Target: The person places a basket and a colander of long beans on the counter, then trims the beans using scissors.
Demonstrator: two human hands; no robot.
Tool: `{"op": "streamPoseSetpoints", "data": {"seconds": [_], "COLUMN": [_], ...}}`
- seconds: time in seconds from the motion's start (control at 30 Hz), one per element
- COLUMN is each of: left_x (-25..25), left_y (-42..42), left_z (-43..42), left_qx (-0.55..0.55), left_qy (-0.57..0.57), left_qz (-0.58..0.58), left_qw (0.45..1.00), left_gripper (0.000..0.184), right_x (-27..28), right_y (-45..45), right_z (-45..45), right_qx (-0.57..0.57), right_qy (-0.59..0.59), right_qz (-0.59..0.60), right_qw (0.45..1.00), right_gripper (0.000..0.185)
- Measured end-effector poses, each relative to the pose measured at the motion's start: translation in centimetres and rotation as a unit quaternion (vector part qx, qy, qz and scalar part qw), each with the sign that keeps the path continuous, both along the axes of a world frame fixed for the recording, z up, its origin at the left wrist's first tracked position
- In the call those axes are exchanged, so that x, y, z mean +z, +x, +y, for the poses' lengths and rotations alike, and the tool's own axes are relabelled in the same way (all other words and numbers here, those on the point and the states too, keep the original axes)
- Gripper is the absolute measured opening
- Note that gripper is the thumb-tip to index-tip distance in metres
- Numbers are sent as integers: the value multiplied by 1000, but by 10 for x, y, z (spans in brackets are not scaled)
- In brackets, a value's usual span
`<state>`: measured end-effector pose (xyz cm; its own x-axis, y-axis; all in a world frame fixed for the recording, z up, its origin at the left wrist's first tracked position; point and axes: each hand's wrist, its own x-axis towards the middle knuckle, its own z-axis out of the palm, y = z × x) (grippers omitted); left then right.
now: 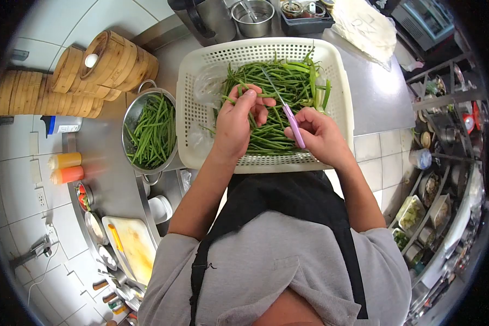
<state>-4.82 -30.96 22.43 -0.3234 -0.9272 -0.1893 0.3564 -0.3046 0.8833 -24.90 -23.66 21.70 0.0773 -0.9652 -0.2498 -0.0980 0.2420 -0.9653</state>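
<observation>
My left hand [234,124] is raised over a white perforated basket [346,92], its fingers closed on a few green beans [227,99]. In my right hand [325,138] is a small knife [291,120] with a pink-purple handle. Its thin blade points up and left, near the left fingertips; I cannot tell if it touches the beans. A heap of long green beans [271,76] fills much of the basket, and a clear plastic bag [207,87] lies at its left side. Left of the basket, a metal colander [129,149] holds more green beans [151,130].
Bamboo steamers [111,65] are stacked at the back left. A metal pitcher [206,22] and a metal pot [254,24] stand behind the basket. At lower left lies a cutting board [133,247] with a yellow-handled knife [116,237]. Shelves [445,179] of containers line the right.
</observation>
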Motion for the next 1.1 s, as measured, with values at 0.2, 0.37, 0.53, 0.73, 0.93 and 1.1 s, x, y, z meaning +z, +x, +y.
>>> {"op": "streamPoseSetpoints", "data": {"seconds": [0.2, 0.37, 0.53, 0.73, 0.93, 1.1], "left_x": [-6, -5, -16, 5, 4, -2], "left_y": [15, 29, 18, 33, 61, 72], "left_z": [-25, -37, -29, -23, -20, -25], "left_qx": [93, -55, -199, -129, -72, -87], "left_qy": [-138, -170, -316, -274, -121, -179], "left_qz": [-142, -356, -613, -597, -318, -320], "left_qw": [976, 917, 696, 743, 938, 926], "left_gripper": [11, 12, 24, 23, 29, 28], "right_x": [-1, -1, -6, -2, 1, 5], "right_y": [2, 3, 0, 2, 7, 15], "right_z": [-2, -5, -6, -9, 1, 10], "right_qx": [-14, -79, -74, -59, -4, 29], "right_qy": [-6, -26, -6, 4, 44, 50], "right_qz": [-7, -9, -22, -44, -50, -15], "right_qw": [1000, 996, 997, 997, 998, 998], "right_gripper": [24, 25, 24, 23, 21, 19]}}
